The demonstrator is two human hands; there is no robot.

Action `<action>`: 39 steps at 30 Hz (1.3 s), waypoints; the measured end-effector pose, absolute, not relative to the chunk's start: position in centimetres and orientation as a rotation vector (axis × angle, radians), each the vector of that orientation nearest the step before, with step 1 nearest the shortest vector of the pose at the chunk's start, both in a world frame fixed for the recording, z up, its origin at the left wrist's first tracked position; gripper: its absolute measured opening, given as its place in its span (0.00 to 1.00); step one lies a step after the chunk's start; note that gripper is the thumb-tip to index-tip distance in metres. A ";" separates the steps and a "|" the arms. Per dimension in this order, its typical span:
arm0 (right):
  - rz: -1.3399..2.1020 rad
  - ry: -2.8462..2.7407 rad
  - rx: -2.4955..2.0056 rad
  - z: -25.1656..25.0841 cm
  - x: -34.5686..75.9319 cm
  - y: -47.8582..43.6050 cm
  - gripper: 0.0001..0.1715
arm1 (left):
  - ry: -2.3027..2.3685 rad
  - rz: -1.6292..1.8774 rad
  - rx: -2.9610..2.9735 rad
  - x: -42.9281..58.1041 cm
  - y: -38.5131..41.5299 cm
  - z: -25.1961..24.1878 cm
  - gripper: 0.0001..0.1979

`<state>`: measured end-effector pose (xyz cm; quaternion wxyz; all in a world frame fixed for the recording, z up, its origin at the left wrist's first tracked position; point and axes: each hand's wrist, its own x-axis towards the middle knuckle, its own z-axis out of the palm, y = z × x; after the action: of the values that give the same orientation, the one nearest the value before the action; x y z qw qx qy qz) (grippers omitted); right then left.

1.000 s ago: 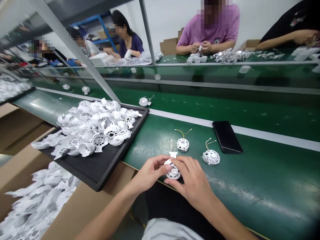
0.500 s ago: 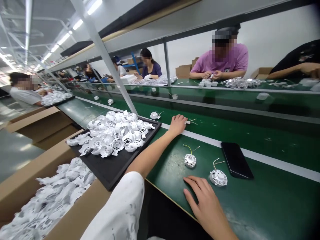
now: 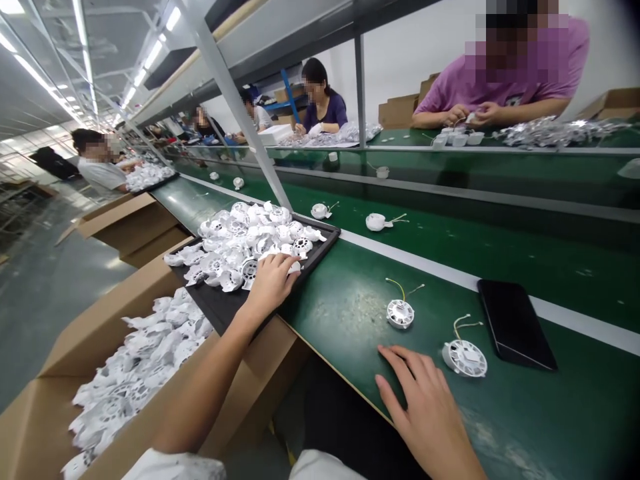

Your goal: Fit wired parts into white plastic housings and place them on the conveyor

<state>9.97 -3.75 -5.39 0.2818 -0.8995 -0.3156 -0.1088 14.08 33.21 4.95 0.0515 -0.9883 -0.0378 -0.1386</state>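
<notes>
My left hand (image 3: 273,280) reaches into the black tray (image 3: 235,308) and rests with curled fingers on the white plastic housings (image 3: 245,240) piled there; what the fingers hold, if anything, is hidden. My right hand (image 3: 425,407) lies flat and open on the green bench, holding nothing. Just beyond it sit two round white parts with wires, one (image 3: 400,312) to the left and one (image 3: 465,357) to the right. Two more wired white assemblies (image 3: 376,221) (image 3: 320,211) lie on the conveyor belt past the white stripe.
A black phone (image 3: 515,323) lies on the bench at right. A cardboard box (image 3: 125,373) full of white housings stands below the tray. A slanted metal post (image 3: 240,113) rises behind the tray. Several people work along both sides of the belt.
My left hand has pulled back from the belt, leaving a white assembly there, and now rests on the housings in the tray. My right hand has stayed flat on the bench.
</notes>
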 end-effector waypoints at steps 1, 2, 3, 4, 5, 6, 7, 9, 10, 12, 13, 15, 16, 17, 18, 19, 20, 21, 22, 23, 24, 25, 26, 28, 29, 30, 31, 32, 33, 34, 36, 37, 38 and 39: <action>-0.285 -0.840 -2.402 -5.2 10.0 -3.8 0.26 | -0.129 -0.556 -3.027 14.0 32.3 4.3 0.19; -0.287 -0.827 -2.396 -4.9 10.0 -3.8 0.26 | -0.124 -0.724 -3.051 13.7 30.9 3.4 0.19; -0.304 -0.815 -2.394 -4.7 10.0 -3.9 0.28 | -0.085 -0.886 -3.080 13.3 29.1 2.4 0.20; -0.328 -0.820 -2.400 -4.4 9.9 -3.8 0.29 | 0.007 -1.002 -3.126 12.7 27.1 1.3 0.21; -0.349 -0.850 -2.418 -4.1 9.9 -3.8 0.31 | 0.159 -1.048 -3.192 11.9 24.9 0.2 0.23; -0.362 -0.900 -2.444 -3.9 9.8 -3.7 0.33 | 0.369 -0.977 -3.272 10.9 22.9 -0.8 0.25; -0.360 -0.959 -2.472 -3.8 9.7 -3.7 0.34 | 0.612 -0.825 -3.356 10.0 21.1 -1.5 0.28; -0.315 -1.034 -2.515 -3.6 9.3 -3.7 0.33 | 0.973 -0.519 -3.507 8.6 18.7 -2.0 0.31; -0.297 -1.028 -2.520 -3.6 9.0 -3.9 0.32 | 1.034 -0.456 -3.595 8.5 18.1 -1.8 0.31; -0.306 -0.950 -2.500 -3.7 8.4 -4.2 0.28 | 0.904 -0.490 -3.767 9.5 17.9 -1.0 0.29; -0.325 -0.902 -2.483 -3.8 8.2 -4.5 0.24 | 0.788 -0.500 -3.823 10.7 17.9 -0.6 0.27; -0.376 -0.794 -2.454 -3.9 7.9 -4.9 0.17 | 0.641 -0.371 -3.872 13.6 17.9 0.0 0.29; -0.387 -0.734 -2.453 -4.0 7.9 -5.2 0.14 | 0.625 -0.245 -3.882 15.1 17.7 0.1 0.33; -0.388 -0.676 -2.461 -3.9 7.9 -5.4 0.14 | 0.624 -0.126 -3.888 16.5 17.4 0.1 0.36; -0.383 -0.618 -2.474 -3.8 7.9 -5.6 0.15 | 0.632 -0.043 -3.888 17.5 17.0 -0.1 0.37; -0.368 -0.564 -2.493 -3.7 8.0 -5.8 0.18 | 0.641 0.002 -3.877 18.2 16.7 -0.3 0.36; -0.340 -0.521 -2.518 -3.4 8.1 -6.0 0.23 | 0.654 0.027 -3.857 18.5 16.4 -0.5 0.32; -0.303 -0.500 -2.546 -3.1 8.1 -6.3 0.28 | 0.676 0.038 -3.835 18.4 16.2 -0.7 0.28; -0.260 -0.512 -2.574 -2.8 8.2 -6.5 0.34 | 0.705 0.046 -3.818 17.9 16.2 -0.9 0.25; -0.211 -0.558 -2.602 -2.6 8.2 -6.8 0.38 | 0.737 0.068 -3.807 17.2 16.4 -1.0 0.24; -0.163 -0.626 -2.626 -2.4 8.1 -7.1 0.39 | 0.764 0.097 -3.801 16.4 16.7 -1.0 0.24; -0.133 -0.688 -2.645 -2.2 8.1 -7.4 0.37 | 0.780 0.127 -3.799 15.5 17.0 -1.0 0.24; -0.127 -0.721 -2.665 -2.1 8.1 -7.6 0.35 | 0.786 0.155 -3.797 14.6 17.4 -1.0 0.25; -0.154 -0.675 -2.717 -2.2 8.0 -8.1 0.33 | 0.781 0.170 -3.801 13.1 18.0 -1.0 0.25; -0.164 -0.625 -2.737 -2.2 7.9 -8.4 0.37 | 0.783 0.157 -3.805 12.6 18.3 -1.0 0.25; -0.157 -0.596 -2.747 -2.2 7.9 -8.6 0.42 | 0.795 0.133 -3.810 12.2 18.4 -1.1 0.25; -0.126 -0.611 -2.746 -2.2 7.9 -8.9 0.46 | 0.813 0.104 -3.811 11.9 18.6 -1.3 0.26; -0.076 -0.651 -2.734 -2.2 7.9 -9.1 0.47 | 0.829 0.072 -3.811 11.7 18.6 -1.5 0.27; -0.020 -0.688 -2.718 -2.1 7.9 -9.3 0.47 | 0.838 0.047 -3.809 11.6 18.7 -1.6 0.30; 0.029 -0.707 -2.702 -1.9 7.9 -9.4 0.45 | 0.830 0.037 -3.808 11.6 18.7 -1.8 0.33; 0.111 -0.645 -2.662 -1.5 7.9 -9.5 0.42 | 0.777 0.042 -3.809 11.5 18.8 -2.1 0.39; 0.136 -0.579 -2.627 -1.2 8.0 -9.3 0.41 | 0.746 0.049 -3.809 11.5 18.8 -2.1 0.41; 0.140 -0.514 -2.583 -0.9 8.1 -8.9 0.40 | 0.726 0.051 -3.804 11.5 18.7 -2.2 0.42; 0.126 -0.466 -2.533 -0.7 8.4 -8.4 0.38 | 0.725 0.045 -3.796 11.4 18.7 -2.3 0.44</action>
<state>8.39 -8.39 -0.65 0.2777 -0.9437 -0.1737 0.0471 11.44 18.71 -2.32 -0.3537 -0.9187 0.1756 0.0108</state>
